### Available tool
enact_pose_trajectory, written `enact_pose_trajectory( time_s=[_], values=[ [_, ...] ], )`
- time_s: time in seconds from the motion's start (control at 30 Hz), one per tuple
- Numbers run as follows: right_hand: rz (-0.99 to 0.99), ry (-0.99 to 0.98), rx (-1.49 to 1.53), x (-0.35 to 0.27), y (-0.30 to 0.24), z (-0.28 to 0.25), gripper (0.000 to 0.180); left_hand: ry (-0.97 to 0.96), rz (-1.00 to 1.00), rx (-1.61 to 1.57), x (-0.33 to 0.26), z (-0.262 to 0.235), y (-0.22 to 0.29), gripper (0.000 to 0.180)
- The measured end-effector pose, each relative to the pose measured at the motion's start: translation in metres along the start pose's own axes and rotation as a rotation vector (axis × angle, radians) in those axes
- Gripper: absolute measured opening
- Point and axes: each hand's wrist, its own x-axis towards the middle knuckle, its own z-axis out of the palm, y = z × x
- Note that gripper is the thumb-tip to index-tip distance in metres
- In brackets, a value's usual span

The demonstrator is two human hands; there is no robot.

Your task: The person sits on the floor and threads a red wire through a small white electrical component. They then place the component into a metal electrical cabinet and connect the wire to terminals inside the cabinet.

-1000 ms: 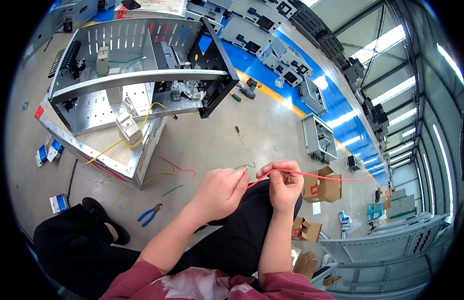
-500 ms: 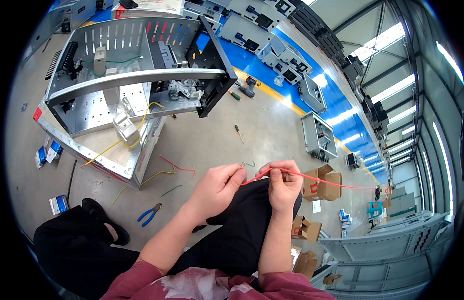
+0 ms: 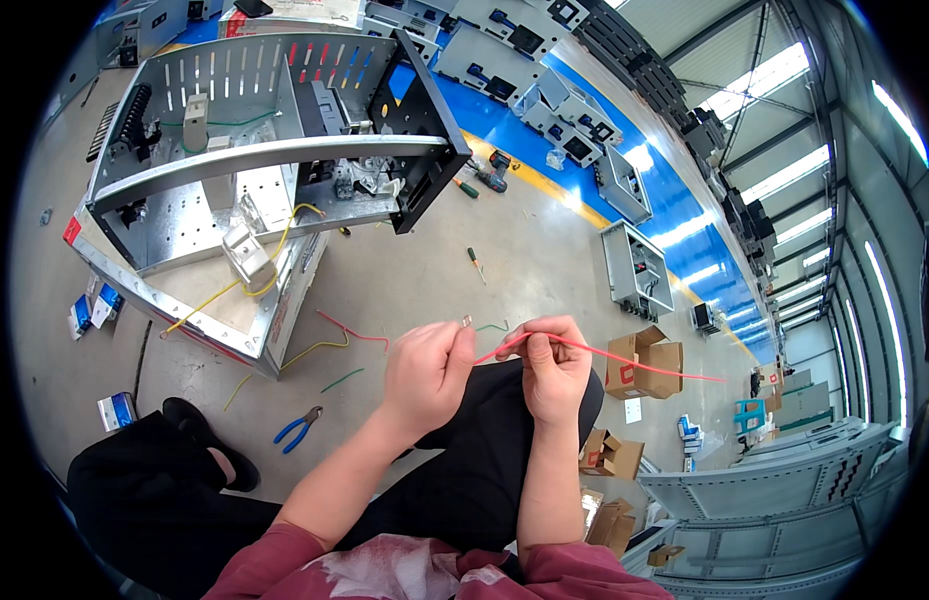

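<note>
Closed bare right hand [image 3: 556,376] is pinching a thin red plastic-coated wire [image 3: 602,352] above black cloth trousers [image 3: 459,450], while bare left hand [image 3: 427,372] is clasping a small silver-coloured metal lug [image 3: 467,321] near the wire's visible left end.

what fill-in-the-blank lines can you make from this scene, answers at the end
Both hands grip a wire coloured ____. In the picture, the blue-handled pliers on the floor lie to the ____ of the hands. The drill lies near a stripe coloured ____.
Missing words: red; left; yellow.
</note>
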Motion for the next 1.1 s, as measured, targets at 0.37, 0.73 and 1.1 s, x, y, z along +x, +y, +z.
enact_pose_trajectory(
  time_s=[0.37,0.73,1.1],
  values=[
    [-0.057,0.056,-0.090,-0.004,0.001,0.008,0.019,0.061,0.007,0.069,0.003,0.001,0.002,0.034],
    [0.042,-0.050,-0.071,-0.003,0.001,0.001,0.022,-0.039,0.064,0.099,0.004,-0.007,-0.001,0.031],
    [0.107,-0.049,0.151,-0.001,0.003,0.003,0.019,-0.135,-0.001,-0.192,0.001,-0.015,-0.006,0.020]
  ],
)
